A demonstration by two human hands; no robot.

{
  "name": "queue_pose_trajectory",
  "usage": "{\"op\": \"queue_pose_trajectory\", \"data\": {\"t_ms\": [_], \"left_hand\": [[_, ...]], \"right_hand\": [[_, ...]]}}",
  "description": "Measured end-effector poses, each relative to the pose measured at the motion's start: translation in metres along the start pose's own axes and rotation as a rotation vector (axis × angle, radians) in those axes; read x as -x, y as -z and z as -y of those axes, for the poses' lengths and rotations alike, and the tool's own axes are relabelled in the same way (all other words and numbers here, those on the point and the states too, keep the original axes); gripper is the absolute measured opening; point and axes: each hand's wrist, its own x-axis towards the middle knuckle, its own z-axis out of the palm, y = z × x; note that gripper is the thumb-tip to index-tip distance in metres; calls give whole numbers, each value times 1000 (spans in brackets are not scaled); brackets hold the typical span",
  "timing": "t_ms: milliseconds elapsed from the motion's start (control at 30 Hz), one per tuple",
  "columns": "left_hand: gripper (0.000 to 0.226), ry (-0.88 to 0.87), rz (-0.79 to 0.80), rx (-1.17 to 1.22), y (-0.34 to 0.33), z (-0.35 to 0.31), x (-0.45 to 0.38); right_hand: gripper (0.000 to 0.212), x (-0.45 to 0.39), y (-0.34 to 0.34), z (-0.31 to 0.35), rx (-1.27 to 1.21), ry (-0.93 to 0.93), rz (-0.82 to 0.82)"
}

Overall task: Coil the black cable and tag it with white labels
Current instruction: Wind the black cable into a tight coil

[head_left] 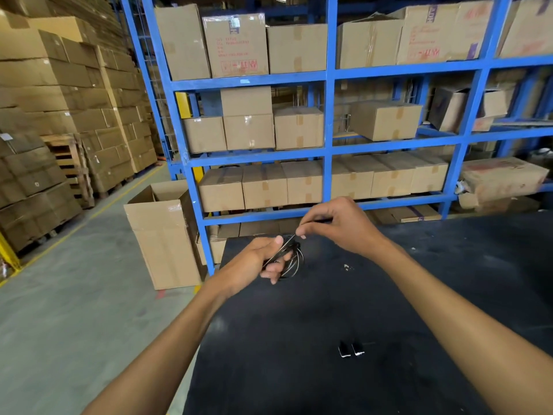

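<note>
The thin, glossy black cable (291,259) is gathered into several loose round loops that hang over the far part of a matte black table top (299,369). The loops are bunched together at their upper left side, where they are gripped, and they fan out to the lower right, overlapping one another unevenly. One straight strand runs from the bunch up and to the right, drawn taut at a slant. White labels cannot be made out on the cable; two small black pieces with white edges (350,349) lie side by side nearer on the table, well apart from the coil.
</note>
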Motion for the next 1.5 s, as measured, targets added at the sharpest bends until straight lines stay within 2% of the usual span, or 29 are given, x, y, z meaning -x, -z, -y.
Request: {"op": "queue_pose_trajectory", "data": {"t_ms": [133, 233, 333, 400, 467, 600, 833, 933, 1167, 1367, 1500], "left_hand": [[41, 17, 0, 351, -5, -7, -7], [42, 8, -10, 591, -5, -10, -12], [47, -39, -45, 789, -7, -11, -20], [46, -117, -97, 832, -7, -10, -25], [41, -159, -181, 802, -7, -10, -31], [34, -200, -372, 718, -2, -6, -44], [29, -197, -561, 561, -4, 9, -58], [27, -182, -567, 516, -5, 12, -57], [35, -74, -558, 316, -7, 10, -54], [34, 14, -615, 334, -12, 12, -58], [36, 31, -563, 353, -20, 10, -61]], "right_hand": [[13, -3, -1, -23, -143, 21, -16], [18, 0, -16, -35, -249, 25, -60], [29, 8, -36, -45, -164, -20, -113], [28, 15, -52, -51, -101, -48, -115], [23, 22, -66, -54, -79, -92, -118], [28, 31, -87, -51, 39, -91, -43], [7, 26, -90, -37, -22, -31, -53], [3, 24, -86, -31, -132, 13, -15], [21, 12, -68, -29, -427, 4, 72], [16, 6, -53, -42, -325, 60, 121], [10, 5, -45, -48, 12, 181, -80]]}}
